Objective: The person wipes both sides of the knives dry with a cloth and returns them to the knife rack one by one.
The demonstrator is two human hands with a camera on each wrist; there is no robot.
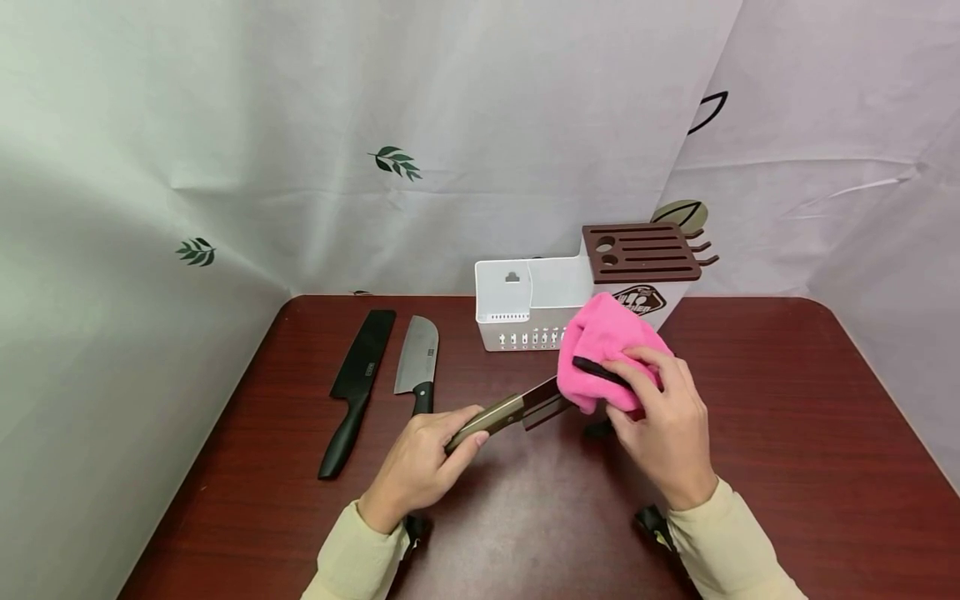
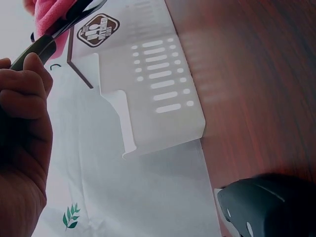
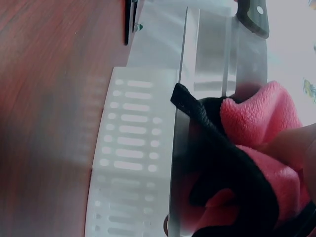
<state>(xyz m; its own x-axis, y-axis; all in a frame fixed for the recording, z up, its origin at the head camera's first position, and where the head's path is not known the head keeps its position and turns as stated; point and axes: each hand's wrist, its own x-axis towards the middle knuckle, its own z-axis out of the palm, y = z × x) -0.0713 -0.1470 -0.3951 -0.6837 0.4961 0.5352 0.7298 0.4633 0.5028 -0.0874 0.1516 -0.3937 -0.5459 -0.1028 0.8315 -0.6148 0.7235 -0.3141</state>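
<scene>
My left hand (image 1: 423, 458) grips a wide-bladed kitchen knife (image 1: 491, 419) by its olive-brown handle, with the blade pointing up and right. A pink cloth (image 1: 611, 350) with black edging is held against the blade by my right hand (image 1: 671, 425), its fingers and thumb pinching the fabric. The far part of the blade is hidden under the cloth in the head view. In the right wrist view the broad steel blade (image 3: 210, 59) shows, the cloth bunched over its lower part. Both hands are in front of a white knife holder (image 1: 540, 283).
The holder has a brown slotted top (image 1: 645, 254) and side hooks, and stands at the table's back edge. Left of my hands lie a black-bladed knife (image 1: 363, 362) and a steel knife (image 1: 418, 354). A small dark object (image 1: 598, 428) shows below the cloth. Behind hangs a leaf-print curtain (image 1: 450, 125).
</scene>
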